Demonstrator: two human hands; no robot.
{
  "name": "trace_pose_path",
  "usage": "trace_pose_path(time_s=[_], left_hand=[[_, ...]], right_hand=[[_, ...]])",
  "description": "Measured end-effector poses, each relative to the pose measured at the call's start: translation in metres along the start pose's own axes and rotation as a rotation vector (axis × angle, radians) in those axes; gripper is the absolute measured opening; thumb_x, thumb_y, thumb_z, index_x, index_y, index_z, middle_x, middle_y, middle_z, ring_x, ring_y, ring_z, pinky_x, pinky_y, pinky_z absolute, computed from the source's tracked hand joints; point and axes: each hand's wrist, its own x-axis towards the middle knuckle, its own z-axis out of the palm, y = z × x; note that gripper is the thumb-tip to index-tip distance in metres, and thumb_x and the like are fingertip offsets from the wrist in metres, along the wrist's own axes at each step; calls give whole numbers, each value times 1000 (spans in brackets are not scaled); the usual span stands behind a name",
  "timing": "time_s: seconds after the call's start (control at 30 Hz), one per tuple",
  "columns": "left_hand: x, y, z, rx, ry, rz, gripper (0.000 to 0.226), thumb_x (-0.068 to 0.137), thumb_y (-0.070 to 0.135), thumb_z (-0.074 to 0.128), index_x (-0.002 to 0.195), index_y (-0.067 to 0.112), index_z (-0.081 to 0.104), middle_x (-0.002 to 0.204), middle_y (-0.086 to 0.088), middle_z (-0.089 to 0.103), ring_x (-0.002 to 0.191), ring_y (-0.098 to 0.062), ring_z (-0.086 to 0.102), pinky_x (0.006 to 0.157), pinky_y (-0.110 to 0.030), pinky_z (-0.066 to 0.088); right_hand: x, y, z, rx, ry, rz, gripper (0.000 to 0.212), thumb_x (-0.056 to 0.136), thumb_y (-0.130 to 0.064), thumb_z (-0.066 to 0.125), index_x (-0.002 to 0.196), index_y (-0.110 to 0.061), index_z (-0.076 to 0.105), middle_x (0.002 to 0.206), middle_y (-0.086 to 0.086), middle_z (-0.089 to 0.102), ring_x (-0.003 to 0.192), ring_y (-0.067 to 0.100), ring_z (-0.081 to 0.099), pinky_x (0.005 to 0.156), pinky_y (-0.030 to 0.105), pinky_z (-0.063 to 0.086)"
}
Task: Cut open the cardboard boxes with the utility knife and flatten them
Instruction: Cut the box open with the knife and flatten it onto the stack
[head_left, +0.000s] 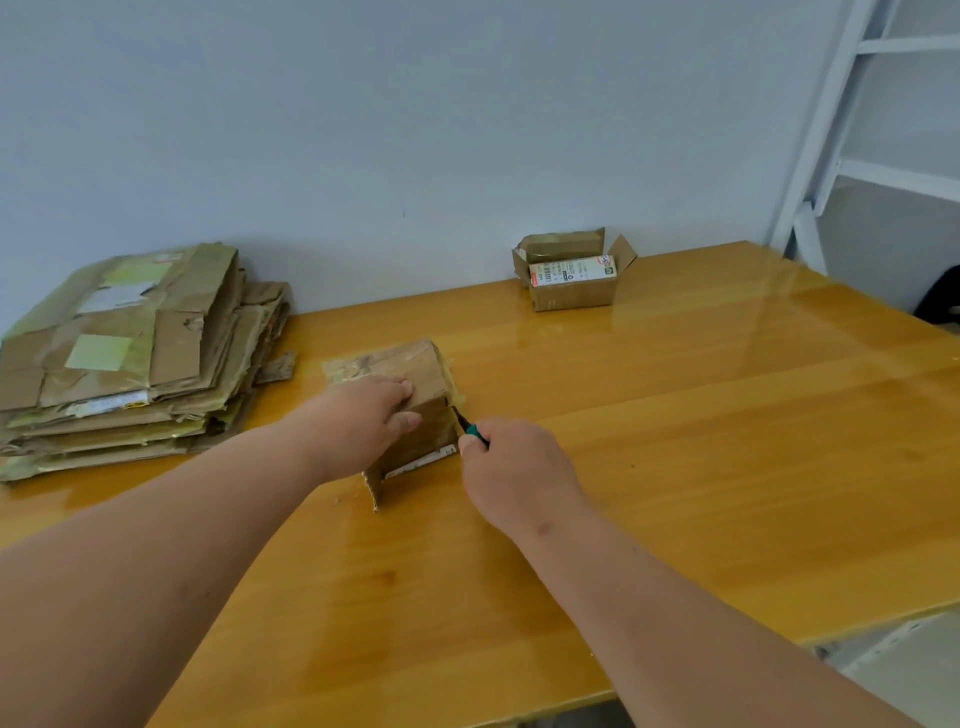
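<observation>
The cardboard box (410, 405) is pressed on the surface (675, 415) by the left hand (363, 415) with flat fingers (400, 388), probably to keep it steady, while the right hand (511, 467), fingers curled, grips the utility knife (470, 428) at its taped corner.

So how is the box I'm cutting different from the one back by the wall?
The near box has its top closed and taped, and the left hand presses on it while the right hand works the utility knife at its corner. The far box stands untouched, flaps open, a labelled white carton inside. Both are small, brown cardboard, on the wooden table.
</observation>
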Motion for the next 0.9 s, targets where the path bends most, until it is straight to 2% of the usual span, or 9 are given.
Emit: trace_pose_path(time_s=[0.27, 0.43, 0.57, 0.7, 0.83, 0.9], left_hand=[[0, 0, 3, 1, 13, 3, 52, 100, 45, 40, 148, 24, 36, 152, 4, 38, 135, -19, 40, 108, -32, 33], [0, 2, 3, 3, 22, 7, 51, 100, 44, 40, 147, 23, 38, 148, 3, 43, 131, -19, 43, 105, -31, 36], [0, 3, 3, 14, 19, 3, 52, 101, 43, 40, 148, 23, 35, 152, 4, 38, 135, -18, 39, 108, -32, 33], [-1, 6, 2, 32, 16, 10, 50, 101, 42, 39, 148, 22, 36, 152, 4, 38, 135, -19, 39, 108, -32, 34], [-1, 7, 2, 44, 6, 7, 51, 101, 41, 38, 148, 22, 35, 153, 2, 37, 136, -20, 39, 109, -34, 34], [-1, 8, 2, 37, 0, 5, 50, 102, 40, 38, 148, 21, 36, 152, 1, 38, 136, -20, 38, 109, -33, 33]], right_hand=[[0, -2, 4, 32, 54, -30, 35, 100, -31, 42, 67, -21, 43, 68, 0, 50, 60, 17, 45, 52, 33, 29], [1, -4, 6, 18, 64, -1, 33, 100, -30, 42, 68, -24, 43, 70, -2, 51, 61, 13, 45, 51, 31, 27], [5, -3, 8, 31, 29, 46, 32, 98, -30, 44, 68, -22, 46, 69, -1, 52, 61, 15, 47, 51, 31, 29], [5, -6, 8, 15, -7, 87, 31, 98, -32, 43, 69, -23, 45, 71, -2, 52, 63, 18, 47, 62, 32, 36], [3, -11, 4, -75, -49, 123, 28, 99, -31, 42, 72, -24, 45, 74, -3, 51, 66, 17, 48, 76, 41, 44], [6, -16, 2, -62, -79, 177, 26, 96, -28, 45, 71, -22, 44, 74, -1, 50, 64, 17, 46, 74, 39, 43]])
